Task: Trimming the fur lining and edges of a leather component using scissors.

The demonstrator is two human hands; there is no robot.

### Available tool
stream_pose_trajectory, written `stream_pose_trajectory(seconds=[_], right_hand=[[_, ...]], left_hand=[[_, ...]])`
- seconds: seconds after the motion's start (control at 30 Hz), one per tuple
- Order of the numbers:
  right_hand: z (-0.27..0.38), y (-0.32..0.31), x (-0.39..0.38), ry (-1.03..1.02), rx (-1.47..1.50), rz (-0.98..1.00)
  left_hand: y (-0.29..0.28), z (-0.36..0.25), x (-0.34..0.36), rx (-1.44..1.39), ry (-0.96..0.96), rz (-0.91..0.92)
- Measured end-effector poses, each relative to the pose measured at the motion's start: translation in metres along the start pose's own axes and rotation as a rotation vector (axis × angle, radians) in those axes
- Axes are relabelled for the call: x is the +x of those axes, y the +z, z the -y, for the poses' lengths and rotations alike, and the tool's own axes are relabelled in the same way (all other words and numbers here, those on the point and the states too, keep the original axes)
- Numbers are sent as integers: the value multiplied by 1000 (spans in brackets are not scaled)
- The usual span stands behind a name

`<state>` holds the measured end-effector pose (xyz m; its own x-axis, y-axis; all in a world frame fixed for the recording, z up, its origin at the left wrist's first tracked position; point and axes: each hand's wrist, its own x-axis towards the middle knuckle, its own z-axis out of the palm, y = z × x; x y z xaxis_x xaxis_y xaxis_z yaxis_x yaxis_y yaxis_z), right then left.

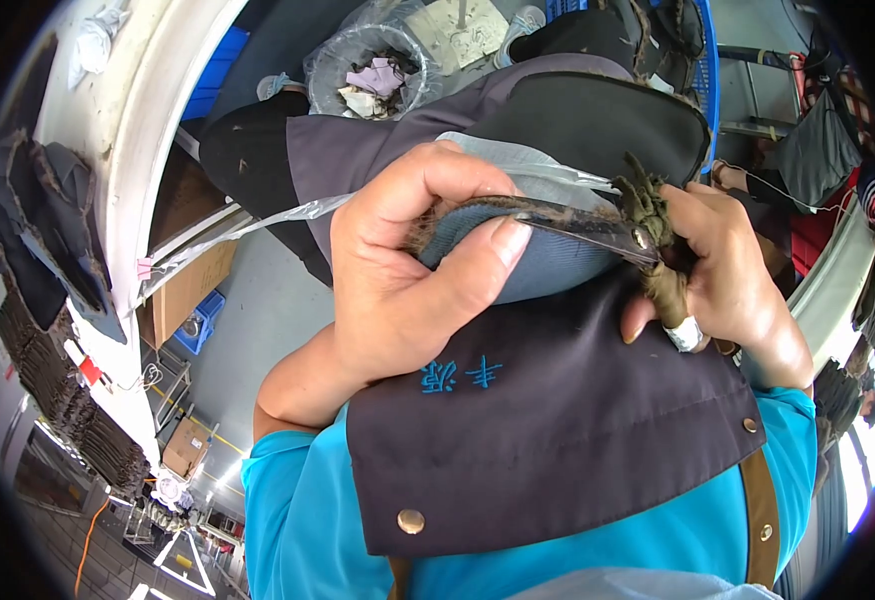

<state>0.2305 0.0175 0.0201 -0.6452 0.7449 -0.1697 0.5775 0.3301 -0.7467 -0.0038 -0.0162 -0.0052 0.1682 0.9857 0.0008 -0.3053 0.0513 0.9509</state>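
the scissors [597, 232] could nick the thumb of the left hand [407, 270], its tip being right beside the blades; a slip of the blue-grey ribbed fabric piece [557, 268] or too long a snip would cause it; a blade straying off the brown fur edge [423, 234] could score the ribbed face, and the translucent plastic strip [297, 212] could get caught if it sagged into the work; as for grip, the left hand pinches the piece, thumb on the near face and bent fingers behind, parted only by the material; the right hand [727, 250] is curled around the cloth-wrapped handles [645, 208]; how far the blades are parted i cannot tell; the piece is held before the dark apron [557, 420], above the lap
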Motion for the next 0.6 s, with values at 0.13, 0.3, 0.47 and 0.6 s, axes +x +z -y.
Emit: stream_pose_trajectory(seconds=[0.13,0.3,0.47,0.6], right_hand=[[2,-3,5,-37,-36,-9],[2,-2,4,-48,-56,-21],[2,0,3,-34,-29,-26],[2,-1,1,-26,-32,-29]], left_hand=[[-1,2,-1,41,51,27],[-1,2,-1,47,48,28],[-2,2,-1,51,45,47],[-4,2,-1,69,48,72]])
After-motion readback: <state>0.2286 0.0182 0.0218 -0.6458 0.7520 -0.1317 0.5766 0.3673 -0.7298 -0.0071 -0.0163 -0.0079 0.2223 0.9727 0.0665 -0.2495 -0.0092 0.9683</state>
